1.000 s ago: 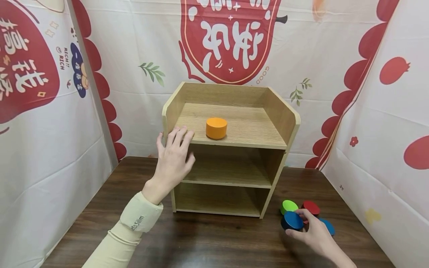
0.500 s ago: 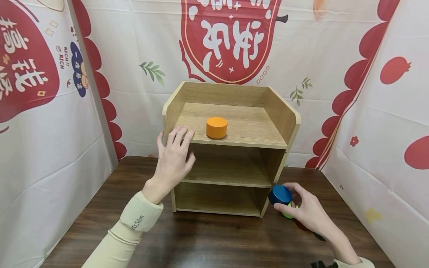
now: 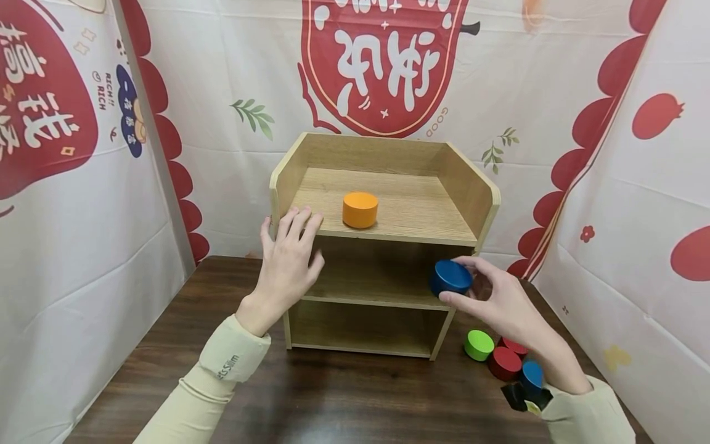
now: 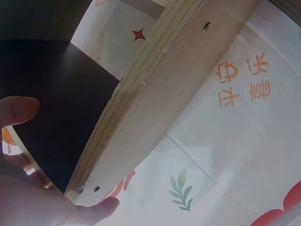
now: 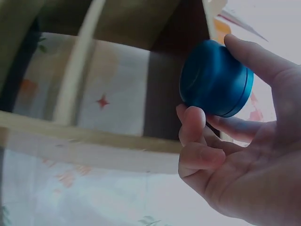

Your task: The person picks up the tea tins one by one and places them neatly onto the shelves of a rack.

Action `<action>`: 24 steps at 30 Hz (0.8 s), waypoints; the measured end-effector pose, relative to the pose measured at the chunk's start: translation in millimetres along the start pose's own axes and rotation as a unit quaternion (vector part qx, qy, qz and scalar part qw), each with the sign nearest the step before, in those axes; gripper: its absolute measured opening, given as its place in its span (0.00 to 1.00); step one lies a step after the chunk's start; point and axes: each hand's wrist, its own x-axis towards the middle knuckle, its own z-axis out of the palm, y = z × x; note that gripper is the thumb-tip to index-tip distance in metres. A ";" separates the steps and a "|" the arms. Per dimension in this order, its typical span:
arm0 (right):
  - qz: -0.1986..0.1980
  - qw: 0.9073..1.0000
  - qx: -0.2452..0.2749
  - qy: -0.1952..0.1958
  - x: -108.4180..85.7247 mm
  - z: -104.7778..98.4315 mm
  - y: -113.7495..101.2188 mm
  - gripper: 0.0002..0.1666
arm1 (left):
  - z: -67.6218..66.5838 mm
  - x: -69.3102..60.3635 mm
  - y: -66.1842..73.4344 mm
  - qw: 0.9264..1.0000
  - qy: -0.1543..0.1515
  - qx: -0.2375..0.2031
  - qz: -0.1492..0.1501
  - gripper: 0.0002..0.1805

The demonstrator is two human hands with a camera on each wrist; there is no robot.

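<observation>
My right hand [image 3: 510, 305] holds a round blue tin [image 3: 450, 277] between thumb and fingers, tilted, in front of the right end of the middle compartment. In the right wrist view the tin [image 5: 214, 77] has a glossy side and a seam near one end. My left hand [image 3: 285, 265] grips the upper left front corner of the wooden shelf [image 3: 388, 238]. Its fingertips lie over the top board, one finger outside the side panel; in the left wrist view the thumb [image 4: 21, 110] is below the board. An orange round tin [image 3: 360, 210] stands on the top board.
On the dark wooden table [image 3: 355, 401], right of the shelf, sit a green tin [image 3: 479, 345], a red tin [image 3: 505, 363], a second red tin [image 3: 516, 346] partly hidden, and another blue tin [image 3: 532, 374] by the right wrist. Printed cloth walls [image 3: 211, 185] enclose the table.
The right hand has lifted the blue tin from the group on the table and carried it up and left to the middle compartment. The left hand has stayed on the shelf.
</observation>
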 end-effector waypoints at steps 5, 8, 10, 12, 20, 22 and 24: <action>-0.020 1.000 -0.002 0.007 15.3 -10.0 -21.5 0.34 | 0.5 1.0 -0.9 1.000 0.000 0.003 0.001 0.32; -0.026 1.000 -0.006 0.014 24.1 -15.7 -33.2 0.35 | 0.1 1.6 -1.1 1.000 -0.001 0.003 0.001 0.32; -0.033 0.999 -0.007 0.020 30.1 -18.1 -39.6 0.35 | -0.1 1.6 -0.9 1.000 -0.002 0.001 0.000 0.32; -0.041 0.999 -0.009 0.030 36.1 -19.5 -45.0 0.35 | -0.4 1.5 -0.9 1.000 -0.003 0.000 -0.001 0.32; -0.047 0.997 -0.011 0.056 60.2 -21.3 -58.5 0.36 | 0.8 0.9 -1.3 1.000 -0.002 -0.002 0.000 0.32; -0.046 0.997 -0.012 0.060 66.3 -21.2 -59.8 0.37 | 0.9 0.4 -1.1 1.000 -0.001 -0.002 0.000 0.32; -0.043 0.997 -0.015 0.063 71.6 -20.7 -60.3 0.38 | 1.0 0.0 -0.9 1.000 -0.001 -0.001 0.001 0.33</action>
